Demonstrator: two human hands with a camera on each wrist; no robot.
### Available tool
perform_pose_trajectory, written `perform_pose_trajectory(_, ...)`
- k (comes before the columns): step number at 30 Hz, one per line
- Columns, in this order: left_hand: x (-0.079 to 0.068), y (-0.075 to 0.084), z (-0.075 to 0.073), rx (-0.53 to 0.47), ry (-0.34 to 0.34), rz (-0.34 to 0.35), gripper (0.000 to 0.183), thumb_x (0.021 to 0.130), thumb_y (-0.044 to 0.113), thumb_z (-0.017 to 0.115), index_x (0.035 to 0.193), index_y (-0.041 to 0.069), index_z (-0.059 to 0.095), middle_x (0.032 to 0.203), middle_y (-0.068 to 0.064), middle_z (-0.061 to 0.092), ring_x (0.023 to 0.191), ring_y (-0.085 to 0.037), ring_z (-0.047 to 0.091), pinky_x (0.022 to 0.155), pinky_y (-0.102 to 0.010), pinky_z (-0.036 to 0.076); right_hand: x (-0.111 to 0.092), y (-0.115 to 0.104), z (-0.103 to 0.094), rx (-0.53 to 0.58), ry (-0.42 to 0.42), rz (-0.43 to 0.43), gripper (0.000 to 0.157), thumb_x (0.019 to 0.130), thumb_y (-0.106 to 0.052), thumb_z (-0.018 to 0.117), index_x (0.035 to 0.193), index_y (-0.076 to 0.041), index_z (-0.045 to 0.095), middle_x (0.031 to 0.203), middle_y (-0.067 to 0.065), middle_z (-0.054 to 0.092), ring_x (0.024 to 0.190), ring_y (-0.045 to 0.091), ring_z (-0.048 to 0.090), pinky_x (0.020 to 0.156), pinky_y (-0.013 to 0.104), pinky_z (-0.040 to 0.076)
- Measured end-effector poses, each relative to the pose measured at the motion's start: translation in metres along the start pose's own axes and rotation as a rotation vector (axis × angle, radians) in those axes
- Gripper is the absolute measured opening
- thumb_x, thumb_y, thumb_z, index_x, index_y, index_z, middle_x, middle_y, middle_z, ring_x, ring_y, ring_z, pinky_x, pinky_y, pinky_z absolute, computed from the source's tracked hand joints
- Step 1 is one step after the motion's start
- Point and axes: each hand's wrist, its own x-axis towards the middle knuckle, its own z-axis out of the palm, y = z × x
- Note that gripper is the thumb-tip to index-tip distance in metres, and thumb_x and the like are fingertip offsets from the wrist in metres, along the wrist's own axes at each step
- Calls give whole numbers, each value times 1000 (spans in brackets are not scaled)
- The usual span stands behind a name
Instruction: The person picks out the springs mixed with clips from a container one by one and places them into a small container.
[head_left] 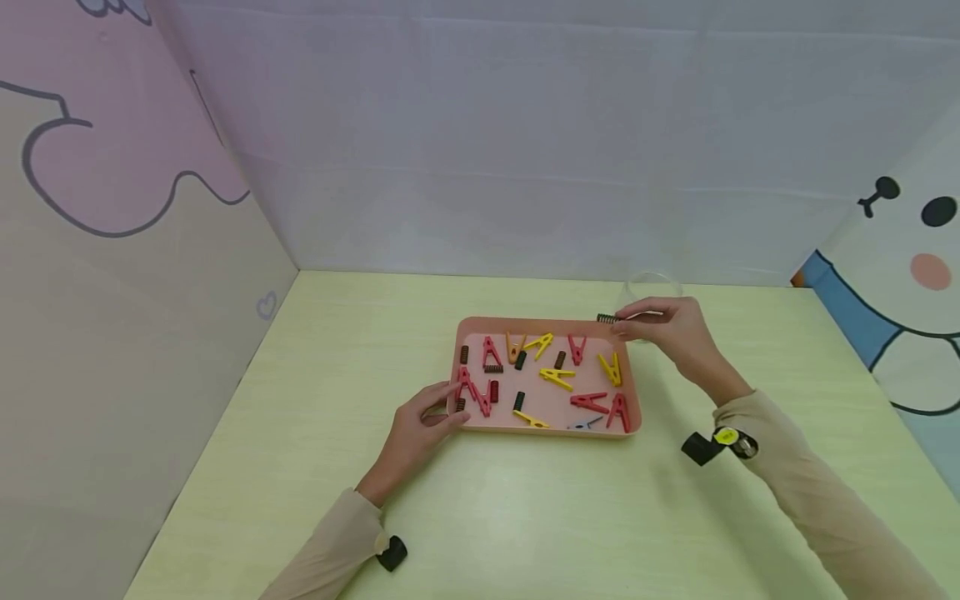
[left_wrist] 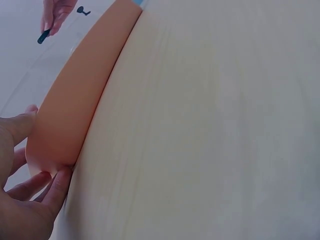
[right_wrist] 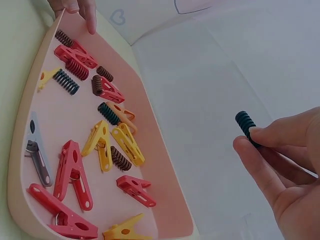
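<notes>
My right hand (head_left: 675, 333) pinches a dark green coil spring (right_wrist: 245, 122) between thumb and fingertips, above the far right corner of a pink tray (head_left: 547, 432). My left hand (head_left: 423, 421) grips the near left corner of that tray, its fingers around the wall in the left wrist view. Inside the tray, plastic clips lie scattered: red clips (right_wrist: 72, 175), yellow clips (right_wrist: 128, 144), an orange clip (head_left: 515, 348) and a grey-blue clip (head_left: 585, 424). Among them lie several coil springs: brown (right_wrist: 120, 158), dark red (right_wrist: 77, 69) and dark green (right_wrist: 66, 81).
Behind my right hand stands a clear round container (head_left: 652, 277), partly hidden by the hand. The tray rests on a pale yellow table (head_left: 517, 517). A white wall covering (head_left: 480, 167) rises at the table's far edge, with printed panels at both sides.
</notes>
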Motion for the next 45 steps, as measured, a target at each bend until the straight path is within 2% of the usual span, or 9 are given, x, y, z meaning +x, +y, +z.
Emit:
perform_pose_trajectory(3,0,0,0,-5,2,2,53,83,27,73,131,12,58,135,-3,51,117,-19,55,86,-23,51,0,-1,-3,-24,3,-14,32,86,-12,70,106,11,64,89,6,72,79,20,70,73,30,57)
perform_pose_trajectory(5,-2,9,0,-13,-6,-9,52,84,23,73,131,9,57,135,-6,50,117,-22,54,88,-27,51,2,-1,-6,-25,13,-10,32,87,-12,69,107,12,63,89,3,72,79,17,70,69,26,57)
perform_pose_trajectory(7,-2,10,0,-12,-4,-13,52,84,23,73,131,9,57,135,-5,50,117,-22,54,87,-26,51,3,-1,-8,-16,18,-10,33,87,-10,69,108,14,62,89,3,72,79,17,70,70,25,57)
perform_pose_trajectory(10,-2,10,0,-8,-2,-24,52,84,23,73,131,10,58,135,-3,51,117,-21,54,88,-27,51,5,-2,-11,2,31,-2,32,87,-9,68,108,15,61,88,2,72,78,17,70,72,22,56)
perform_pose_trajectory(12,0,1,0,-2,10,-14,52,83,27,74,130,13,59,134,0,51,115,-17,55,86,-23,51,6,-3,-13,26,37,3,31,87,-8,68,107,15,61,87,4,72,78,17,70,75,21,55)
perform_pose_trajectory(15,0,0,1,-3,11,-14,52,82,27,74,130,13,59,133,1,51,114,-18,56,86,-24,51,7,-5,-15,61,54,15,28,86,-7,69,105,14,63,85,5,72,76,18,70,75,19,54)
perform_pose_trajectory(28,2,-3,1,6,12,-35,52,82,29,74,130,16,59,133,3,51,114,-16,56,86,-23,51,16,-1,-19,54,133,21,29,86,-5,69,105,16,62,85,3,71,75,16,70,71,27,57)
perform_pose_trajectory(37,1,-1,2,3,17,-15,52,83,26,74,130,14,59,134,-2,51,113,-20,57,85,-24,52,20,-2,-26,59,161,16,29,85,-4,70,104,16,63,85,2,71,74,14,69,69,27,57)
perform_pose_trajectory(45,3,-3,1,2,14,-33,52,82,30,74,130,16,60,133,2,52,113,-18,57,85,-23,52,23,0,-32,104,175,8,26,84,-1,69,102,17,63,85,3,70,72,14,69,69,28,57)
